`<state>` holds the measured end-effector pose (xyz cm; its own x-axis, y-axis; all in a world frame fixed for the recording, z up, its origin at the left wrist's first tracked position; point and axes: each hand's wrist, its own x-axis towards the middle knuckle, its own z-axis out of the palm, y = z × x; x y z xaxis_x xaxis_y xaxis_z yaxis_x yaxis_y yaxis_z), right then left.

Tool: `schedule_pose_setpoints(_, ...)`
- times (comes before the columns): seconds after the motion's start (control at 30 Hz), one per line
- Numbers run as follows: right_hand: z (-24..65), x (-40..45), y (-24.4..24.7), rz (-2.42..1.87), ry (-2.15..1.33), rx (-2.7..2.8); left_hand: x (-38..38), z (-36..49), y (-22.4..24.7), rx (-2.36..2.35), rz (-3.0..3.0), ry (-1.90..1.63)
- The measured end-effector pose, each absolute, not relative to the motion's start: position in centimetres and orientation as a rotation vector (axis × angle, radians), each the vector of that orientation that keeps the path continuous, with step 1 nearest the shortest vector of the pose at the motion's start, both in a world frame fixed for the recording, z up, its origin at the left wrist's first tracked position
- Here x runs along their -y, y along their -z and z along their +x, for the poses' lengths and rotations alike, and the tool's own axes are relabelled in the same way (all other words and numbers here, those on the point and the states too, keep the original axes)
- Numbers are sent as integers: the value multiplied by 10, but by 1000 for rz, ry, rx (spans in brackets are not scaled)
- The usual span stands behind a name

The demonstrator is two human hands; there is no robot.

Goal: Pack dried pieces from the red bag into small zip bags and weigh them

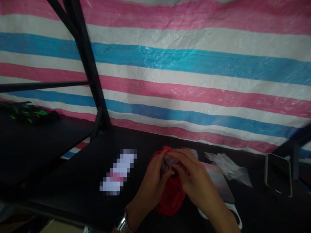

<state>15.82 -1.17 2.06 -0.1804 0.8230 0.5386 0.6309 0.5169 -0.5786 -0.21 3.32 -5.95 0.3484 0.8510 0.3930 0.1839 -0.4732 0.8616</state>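
My left hand (153, 180), with a metal watch (123, 224) at its wrist, and my right hand (194, 171) meet over a red plastic bag (171, 199) on the black table. Between them is a small clear plastic bag (167, 162), its film pinched by the fingers of both hands. Something small and dark shows near my right fingertips, too blurred to name. Part of the red bag lies hidden under my hands.
Right of my hands lie a silvery flat rectangular thing (220, 183), several clear plastic bags (230, 168) and a phone-like framed slab (278, 174). A pixelated strip (119, 171) lies to the left. Black metal posts (88, 64) stand before striped sheeting (194, 71). A black-and-green object (34, 113) sits far left.
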Motion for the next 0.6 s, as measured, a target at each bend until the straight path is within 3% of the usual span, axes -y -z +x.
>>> schedule_pose_setpoints(0.47,165,13,-23,-1238,-132,1625,-27,-1,51,-909,1649,-1258)
schedule_pose_setpoints(0.6,169,3,-6,-1410,-333,1592,-29,-4,49,-980,1590,-1424)
